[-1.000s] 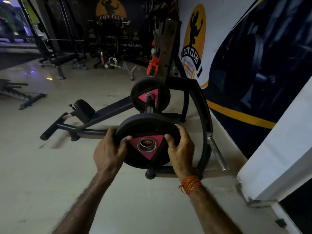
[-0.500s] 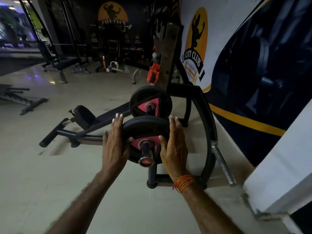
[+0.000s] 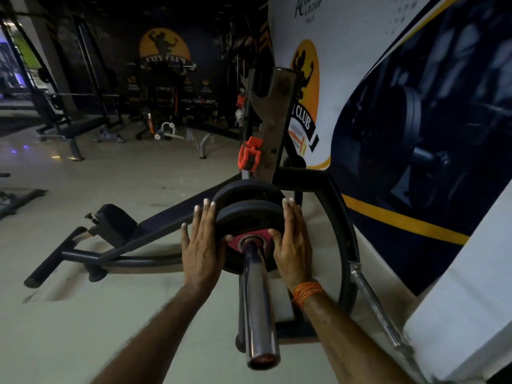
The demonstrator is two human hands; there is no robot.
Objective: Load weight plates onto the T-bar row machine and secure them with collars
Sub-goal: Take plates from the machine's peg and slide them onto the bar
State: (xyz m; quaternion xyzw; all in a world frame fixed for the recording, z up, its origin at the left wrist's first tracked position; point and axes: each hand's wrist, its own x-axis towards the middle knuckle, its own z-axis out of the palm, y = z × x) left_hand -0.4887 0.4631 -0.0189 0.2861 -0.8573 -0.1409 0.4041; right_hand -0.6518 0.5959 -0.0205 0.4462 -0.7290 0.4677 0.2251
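On the chrome sleeve, the near plate sits just before a second plate. The left hand at its 9 o'clock and the right hand at 3 o'clock press flat on the rim, grip wide, fingers straight. An orange collar hangs at 12 o'clock.

The left forearm and right forearm are bare as far as the view shows. The right wrist wears a band of orange thread, wound round several times, with paler flecks among the strands. The left hand and right hand are bare, with short-trimmed fingernails.
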